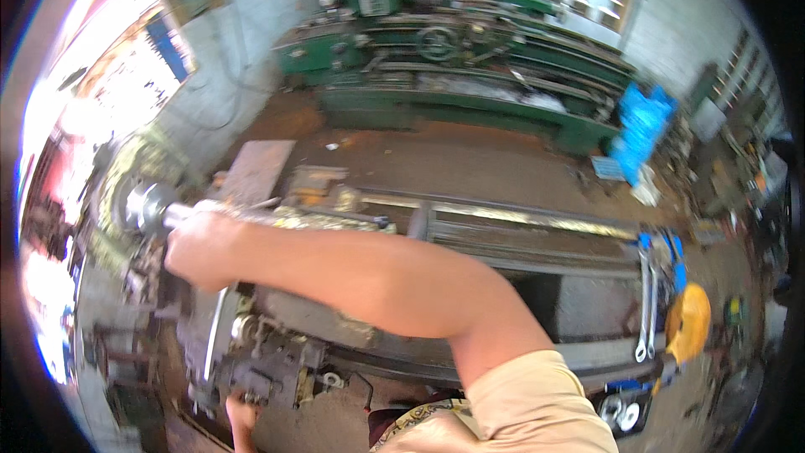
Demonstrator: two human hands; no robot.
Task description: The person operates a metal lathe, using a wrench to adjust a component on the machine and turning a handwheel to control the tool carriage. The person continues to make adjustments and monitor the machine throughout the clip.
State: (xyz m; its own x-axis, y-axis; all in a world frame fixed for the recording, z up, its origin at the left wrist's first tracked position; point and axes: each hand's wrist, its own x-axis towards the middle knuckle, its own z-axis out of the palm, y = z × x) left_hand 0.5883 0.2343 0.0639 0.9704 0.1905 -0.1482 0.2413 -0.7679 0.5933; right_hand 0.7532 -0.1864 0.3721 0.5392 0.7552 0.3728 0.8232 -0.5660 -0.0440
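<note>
While right hand (201, 250) is outstretched, metal chuck (149, 206) sits just up-left.

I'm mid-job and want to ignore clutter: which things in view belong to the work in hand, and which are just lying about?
Seemingly in use:
- metal chuck, close to the right hand
- lathe carriage, beside the left hand

Apparently lying about:
- two wrenches
- yellow object beside them
- blue plastic bag

head fisheye | down-forward | right arm (352, 277) near | green lathe (402, 105) far
</note>
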